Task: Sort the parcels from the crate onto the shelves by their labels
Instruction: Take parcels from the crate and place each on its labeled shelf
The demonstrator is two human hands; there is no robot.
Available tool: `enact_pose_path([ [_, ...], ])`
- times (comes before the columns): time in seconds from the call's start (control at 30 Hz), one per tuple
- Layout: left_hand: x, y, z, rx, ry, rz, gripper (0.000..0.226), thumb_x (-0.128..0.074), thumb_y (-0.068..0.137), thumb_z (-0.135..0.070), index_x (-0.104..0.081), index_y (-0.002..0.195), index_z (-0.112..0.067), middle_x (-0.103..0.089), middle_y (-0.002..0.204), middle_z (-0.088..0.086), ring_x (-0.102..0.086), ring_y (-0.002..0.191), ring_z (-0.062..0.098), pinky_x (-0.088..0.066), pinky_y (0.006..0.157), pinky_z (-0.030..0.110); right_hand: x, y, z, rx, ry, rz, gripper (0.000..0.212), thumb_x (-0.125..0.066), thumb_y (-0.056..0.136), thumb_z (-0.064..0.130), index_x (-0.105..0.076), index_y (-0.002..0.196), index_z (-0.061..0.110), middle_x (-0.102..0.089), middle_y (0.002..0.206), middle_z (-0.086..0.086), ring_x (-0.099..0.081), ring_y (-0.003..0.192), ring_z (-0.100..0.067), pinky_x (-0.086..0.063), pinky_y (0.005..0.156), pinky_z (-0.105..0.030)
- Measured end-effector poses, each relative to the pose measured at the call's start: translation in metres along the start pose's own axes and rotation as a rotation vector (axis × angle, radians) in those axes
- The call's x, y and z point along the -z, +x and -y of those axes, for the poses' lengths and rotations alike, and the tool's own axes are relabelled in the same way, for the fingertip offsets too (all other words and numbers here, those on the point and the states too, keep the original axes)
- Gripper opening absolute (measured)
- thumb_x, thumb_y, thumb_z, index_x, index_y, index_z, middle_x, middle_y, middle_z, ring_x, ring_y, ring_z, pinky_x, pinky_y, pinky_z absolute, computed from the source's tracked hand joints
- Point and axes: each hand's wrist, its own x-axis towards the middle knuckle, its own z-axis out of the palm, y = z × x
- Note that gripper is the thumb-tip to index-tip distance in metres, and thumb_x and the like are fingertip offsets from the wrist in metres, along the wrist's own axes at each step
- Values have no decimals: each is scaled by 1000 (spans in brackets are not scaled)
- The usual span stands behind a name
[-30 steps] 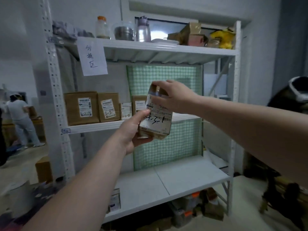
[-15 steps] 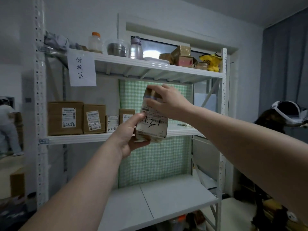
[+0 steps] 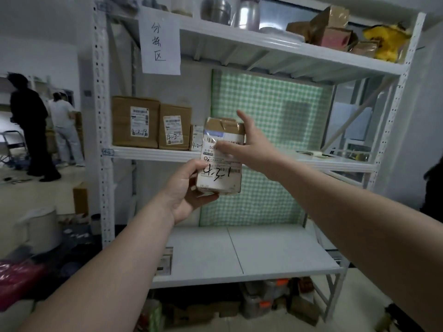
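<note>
Far left, two people stand in the background, well apart from the rack. White shelf rack fills the middle. A paper sign hangs from the top shelf. On the middle shelf sit two cardboard boxes, labels facing out, with smaller parcels just beside them. Left hand grips the held parcel at its lower left corner, thumb on the label marked "4-3-1"; parcel upright, in front of the middle shelf edge. Right hand spread wide, fingers over the label, thumb up, not clamped. Green checked panel behind. Lower shelf on the right mostly bare.
</note>
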Motion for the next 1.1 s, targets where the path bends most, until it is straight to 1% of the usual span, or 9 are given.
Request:
enact_pose_path([
  [0.1,41,12,11,31,-39,-34,21,-52,87,-20,-64,100,-9,-61,110,18,-57,104,31,-44,100,52,-38,13,-15,-98,206,61,105,-82,75,32,-12,154,32,-52,139,-7,-64,110,-24,-55,92,-48],
  [0.3,124,41,38,149,-100,-80,28,-41,88,-12,-62,105,-6,-64,111,19,-58,104,31,-42,101,51,-121,40,-57,-288,276,293,97,-84,59,51,-35,142,34,-67,121,-1,-68,105,-20,-54,93,-50],
  [0.4,159,52,51,192,-52,-85,32,-36,88,-8,-62,106,-7,-62,117,21,-56,112,36,-38,103,52,-157,47,-81,-357,285,355,96,-84,67,44,-29,145,32,-65,124,-4,-66,108,-22,-54,92,-46],
  [0.5,184,63,68,215,9,-107,33,-35,89,-3,-64,103,-8,-67,108,20,-57,111,38,-37,103,56,-190,48,-105,-425,333,379,109,-87,66,35,-19,151,33,-59,131,-3,-64,111,-22,-53,93,-45],
  [0.6,202,75,90,272,74,-158,31,-38,89,-3,-64,105,-9,-69,102,18,-65,99,32,-48,94,53,-219,46,-124,-471,342,379,113,-86,71,23,-11,155,29,-52,138,-4,-61,113,-22,-55,90,-43],
  [0.83,216,115,133,297,258,-257,33,-44,84,6,-59,95,-20,-66,93,10,-62,94,31,-51,87,50,-253,49,-172,-473,336,334,119,-87,69,12,-6,157,21,-55,131,1,-60,103,-13,-48,66,-18],
  [0.97,212,152,158,324,383,-270,32,-52,83,2,-58,96,-26,-65,100,4,-58,102,24,-48,91,44,-253,69,-209,-444,327,313,122,-87,68,8,-4,157,18,-53,137,1,-59,109,-13,-50,79,-20],
  [1.03,213,176,174,337,451,-267,29,-56,83,-3,-57,99,-27,-65,105,3,-57,106,24,-45,95,45,-256,81,-233,-431,311,319,114,-87,67,6,-14,155,15,-57,126,11,-60,103,-7,-49,83,-22],
  [1.1,213,201,193,353,509,-279,30,-59,83,-5,-56,106,-24,-64,107,2,-55,108,24,-44,92,40,-262,94,-263,-417,278,315,88,-87,66,5,-37,137,19,-57,104,22,-61,96,-3,-52,80,-24],
])
